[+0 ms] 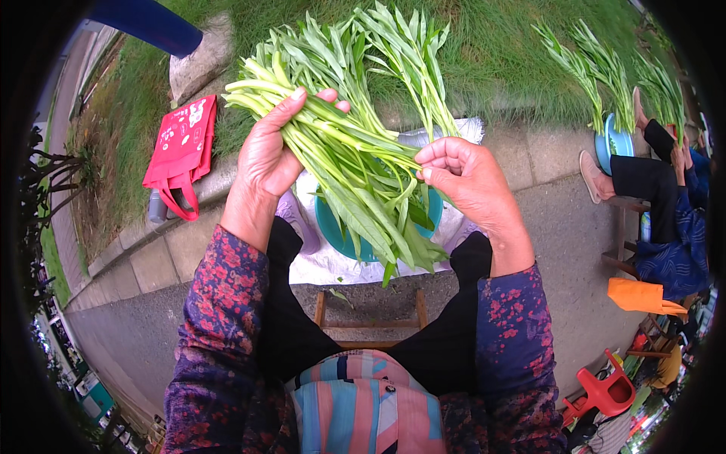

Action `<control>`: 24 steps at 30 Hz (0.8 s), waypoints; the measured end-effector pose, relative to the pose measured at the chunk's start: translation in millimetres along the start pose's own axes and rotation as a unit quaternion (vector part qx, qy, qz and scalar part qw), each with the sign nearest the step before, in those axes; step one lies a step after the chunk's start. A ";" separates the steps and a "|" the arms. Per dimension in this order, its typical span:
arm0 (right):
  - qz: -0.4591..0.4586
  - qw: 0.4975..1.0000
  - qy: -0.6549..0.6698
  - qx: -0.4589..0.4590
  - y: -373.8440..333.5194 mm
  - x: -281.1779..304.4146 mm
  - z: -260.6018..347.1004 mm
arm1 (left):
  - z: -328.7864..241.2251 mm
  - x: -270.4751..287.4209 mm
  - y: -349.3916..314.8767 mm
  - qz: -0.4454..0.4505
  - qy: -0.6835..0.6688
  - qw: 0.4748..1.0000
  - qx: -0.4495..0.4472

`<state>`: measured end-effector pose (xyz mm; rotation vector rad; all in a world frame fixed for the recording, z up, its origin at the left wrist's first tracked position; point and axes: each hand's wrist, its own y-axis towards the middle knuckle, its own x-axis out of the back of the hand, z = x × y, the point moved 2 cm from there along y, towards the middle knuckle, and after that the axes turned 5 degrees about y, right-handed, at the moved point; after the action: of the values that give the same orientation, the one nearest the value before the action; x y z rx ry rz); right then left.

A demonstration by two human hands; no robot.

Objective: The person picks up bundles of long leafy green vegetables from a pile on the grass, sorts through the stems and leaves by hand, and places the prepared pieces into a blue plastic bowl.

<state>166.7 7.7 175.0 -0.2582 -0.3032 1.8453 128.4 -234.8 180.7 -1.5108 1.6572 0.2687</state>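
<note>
A thick bunch of water spinach [325, 144], with pale green hollow stems and long narrow leaves, lies across my left hand [276, 144]. The fingers of that hand are wrapped round the stems, and the leaves hang down toward my lap. My right hand [469, 178] pinches a stem or leaf at the bunch's right edge between thumb and fingertips. Below the bunch stands a teal basin [333, 231] on a white sheet [325, 268] between my feet; the greens hide much of its inside. More greens [412, 60] lie beyond, on the grass and kerb.
A red tote bag [181, 144] leans on the kerb at left, beside a grey bottle [157, 206]. At right sits another person [665, 219] with a blue basin [614, 144] and more greens [597, 64]. An orange bag [643, 295] and a red plastic stool [605, 390] are lower right.
</note>
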 end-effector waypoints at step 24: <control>-0.097 0.921 -0.313 0.212 -8.7 -21.1 13.2 | -4.4 11.5 2.3 0.051 -0.079 0.995 -0.017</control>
<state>176.2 -11.1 190.8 0.6566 -0.3393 1.7030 125.5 -245.4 174.5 -1.3951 1.6120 0.4616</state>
